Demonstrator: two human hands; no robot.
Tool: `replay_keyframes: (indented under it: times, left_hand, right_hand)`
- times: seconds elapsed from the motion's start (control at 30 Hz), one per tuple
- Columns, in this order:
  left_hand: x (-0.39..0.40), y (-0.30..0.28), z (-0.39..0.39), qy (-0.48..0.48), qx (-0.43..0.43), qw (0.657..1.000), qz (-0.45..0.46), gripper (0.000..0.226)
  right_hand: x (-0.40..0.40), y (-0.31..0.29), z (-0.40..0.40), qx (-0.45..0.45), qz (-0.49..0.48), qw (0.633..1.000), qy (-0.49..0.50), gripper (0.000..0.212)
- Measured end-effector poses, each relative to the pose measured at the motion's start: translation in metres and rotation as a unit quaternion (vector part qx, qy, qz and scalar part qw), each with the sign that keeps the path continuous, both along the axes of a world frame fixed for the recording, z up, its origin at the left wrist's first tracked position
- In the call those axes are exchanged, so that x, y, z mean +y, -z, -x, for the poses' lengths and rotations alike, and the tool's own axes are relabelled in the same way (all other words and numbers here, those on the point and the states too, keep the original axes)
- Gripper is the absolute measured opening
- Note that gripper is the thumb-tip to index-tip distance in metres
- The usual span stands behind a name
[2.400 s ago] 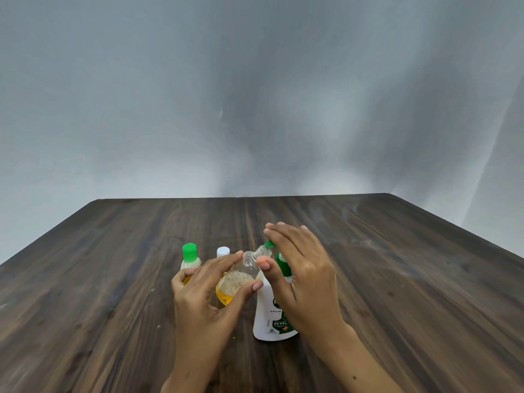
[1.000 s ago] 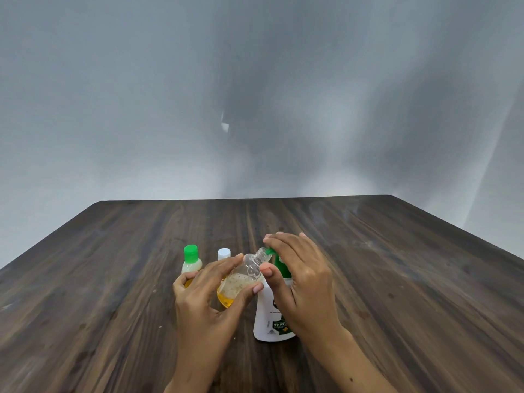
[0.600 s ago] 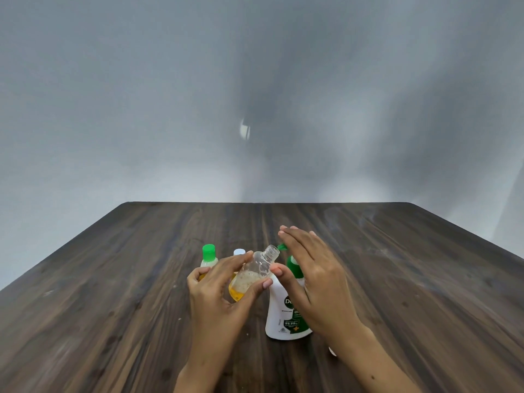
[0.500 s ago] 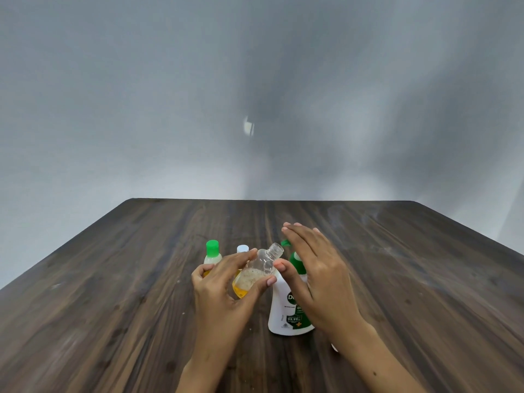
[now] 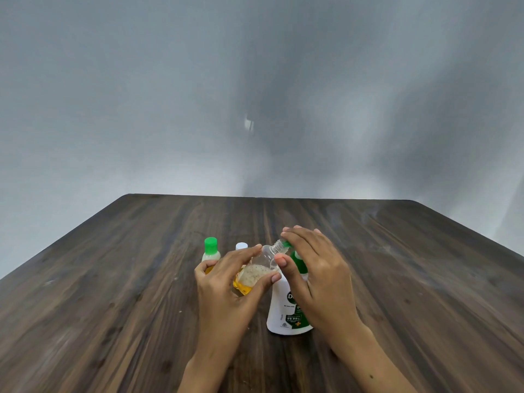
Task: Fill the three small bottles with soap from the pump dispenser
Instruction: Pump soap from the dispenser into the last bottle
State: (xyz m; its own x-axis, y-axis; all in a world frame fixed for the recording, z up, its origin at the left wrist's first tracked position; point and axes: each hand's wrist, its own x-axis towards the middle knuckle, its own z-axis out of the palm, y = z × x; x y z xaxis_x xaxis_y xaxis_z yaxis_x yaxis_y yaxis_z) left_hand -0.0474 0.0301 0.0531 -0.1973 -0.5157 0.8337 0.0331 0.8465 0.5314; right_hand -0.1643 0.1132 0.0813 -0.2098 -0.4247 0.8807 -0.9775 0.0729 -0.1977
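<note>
Two hands are working over a dark wood table. The left hand is gripping a small clear bottle with its fingers and thumb, tipping the open neck toward the green spout of the pump dispenser. Yellow soap and foam are sitting in the bottom of it. The right hand is resting flat, fingers straight, on the pump top. Behind, a green-capped bottle and a white-capped bottle are standing side by side
</note>
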Motion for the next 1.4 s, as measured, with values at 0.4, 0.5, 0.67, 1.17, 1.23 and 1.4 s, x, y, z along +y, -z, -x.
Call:
replay_keyframes:
  times: [0.4,0.5,0.67,1.17,1.23,1.4]
  left_hand:
    - [0.001,0.002,-0.003,-0.010,-0.001,1.000,0.004,0.043]
    - [0.002,0.003,-0.004,-0.009,-0.001,1.000,0.010,0.046]
    - [0.001,0.005,-0.004,-0.001,-0.014,1.000,-0.003,0.044]
    - [-0.003,0.009,-0.004,0.001,-0.012,1.000,-0.011,0.043]
    - [-0.003,0.010,-0.003,0.001,-0.016,1.000,-0.012,0.043]
    - [-0.002,0.009,-0.002,0.005,-0.014,1.000,-0.008,0.043]
  right_hand:
    - [-0.002,0.002,-0.001,0.002,0.014,1.000,0.011,0.071]
    - [0.000,0.003,-0.002,0.004,0.013,1.000,0.008,0.070]
    - [-0.001,-0.006,-0.003,-0.002,0.009,1.000,0.009,0.071]
    - [-0.002,0.002,-0.002,0.012,0.023,1.000,0.013,0.069]
    - [-0.002,0.003,-0.001,0.011,0.024,1.000,0.008,0.069]
    - [-0.002,-0.002,0.000,0.012,0.020,1.000,0.003,0.073]
